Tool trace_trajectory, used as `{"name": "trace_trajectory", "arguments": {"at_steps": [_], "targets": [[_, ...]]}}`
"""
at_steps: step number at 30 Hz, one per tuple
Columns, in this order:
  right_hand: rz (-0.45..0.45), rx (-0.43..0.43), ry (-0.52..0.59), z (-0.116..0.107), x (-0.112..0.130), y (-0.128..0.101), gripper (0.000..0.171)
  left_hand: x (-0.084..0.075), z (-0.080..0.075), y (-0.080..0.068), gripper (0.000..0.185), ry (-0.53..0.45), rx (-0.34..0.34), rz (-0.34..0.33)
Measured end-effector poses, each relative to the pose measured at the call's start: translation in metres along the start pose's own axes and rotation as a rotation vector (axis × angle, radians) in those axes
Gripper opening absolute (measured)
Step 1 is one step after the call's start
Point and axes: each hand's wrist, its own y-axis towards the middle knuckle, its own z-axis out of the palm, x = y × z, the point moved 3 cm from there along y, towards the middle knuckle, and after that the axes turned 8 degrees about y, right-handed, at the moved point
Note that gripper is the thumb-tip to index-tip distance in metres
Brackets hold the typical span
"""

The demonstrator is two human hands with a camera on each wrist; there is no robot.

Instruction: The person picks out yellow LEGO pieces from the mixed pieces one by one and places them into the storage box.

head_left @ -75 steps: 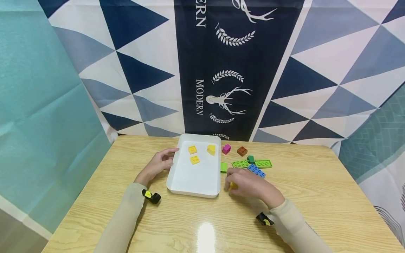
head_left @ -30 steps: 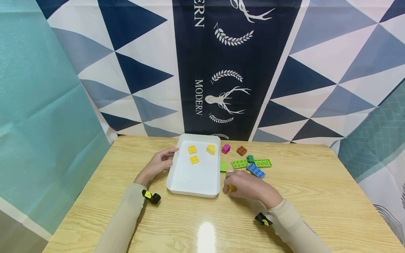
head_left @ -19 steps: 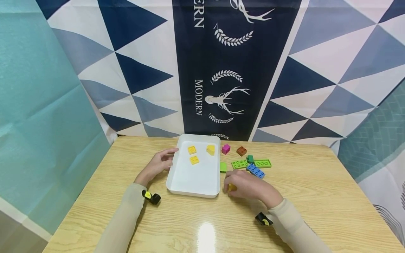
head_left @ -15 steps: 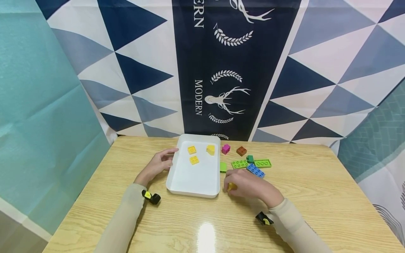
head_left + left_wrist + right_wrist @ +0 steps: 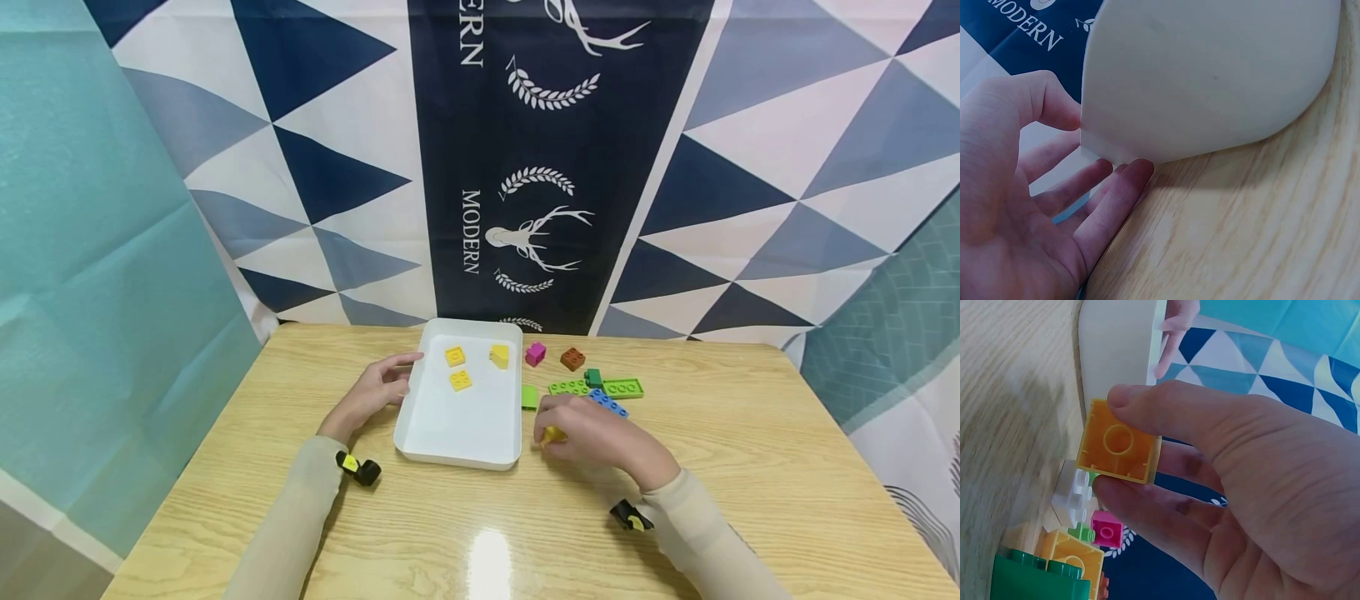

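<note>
My right hand (image 5: 592, 433) pinches a yellow square building brick (image 5: 1116, 440) between thumb and fingers, just right of the white tray (image 5: 461, 433). In the right wrist view the brick's hollow underside, with one round tube, faces the camera. My left hand (image 5: 375, 392) rests its fingertips against the tray's left side; the left wrist view shows them touching the tray's outer wall (image 5: 1204, 81). Inside the tray lie a flat yellow brick (image 5: 455, 357), a studded yellow brick (image 5: 461, 381) and a sloped yellow brick (image 5: 500, 357).
Right of the tray lie magenta (image 5: 536, 354), brown (image 5: 573, 359), blue (image 5: 609, 403) and dark green (image 5: 593, 378) bricks, plus light green plates (image 5: 624, 388). A white brick (image 5: 1071, 497) and another yellow brick (image 5: 1075, 553) show in the right wrist view.
My right hand, holding the yellow brick, has shifted slightly to the right and turned a little, covering more of the blue brick. My left hand and the tray stay put.
</note>
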Motion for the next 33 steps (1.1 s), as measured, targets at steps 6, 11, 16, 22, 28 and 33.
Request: {"name": "trace_trajectory", "arguments": {"at_steps": [6, 11, 16, 22, 28, 33], "targets": [[-0.016, -0.022, -0.014, -0.0007, 0.0006, -0.0001, 0.011, 0.0003, -0.0006, -0.0003, 0.072, -0.007, 0.000, 0.007], [-0.069, -0.106, -0.068, -0.0005, 0.0024, -0.0003, 0.011, 0.0009, 0.0001, 0.0004, 0.072, -0.004, -0.001, 0.001], [-0.123, -0.200, -0.112, -0.0021, 0.0040, -0.0005, 0.013, 0.0007, 0.0003, 0.0008, 0.072, -0.011, -0.003, -0.011], [-0.127, -0.227, -0.133, -0.0028, 0.0021, -0.0001, 0.014, 0.0013, 0.0003, 0.0001, 0.072, -0.006, 0.003, 0.005], [-0.119, -0.238, -0.142, -0.0037, 0.0010, -0.0005, 0.013, 0.0005, 0.0003, -0.0003, 0.072, -0.005, -0.001, 0.000], [-0.106, -0.265, -0.151, -0.0056, 0.0014, 0.0003, 0.014, 0.0014, -0.0001, 0.0012, 0.072, -0.011, -0.005, -0.016]]}}
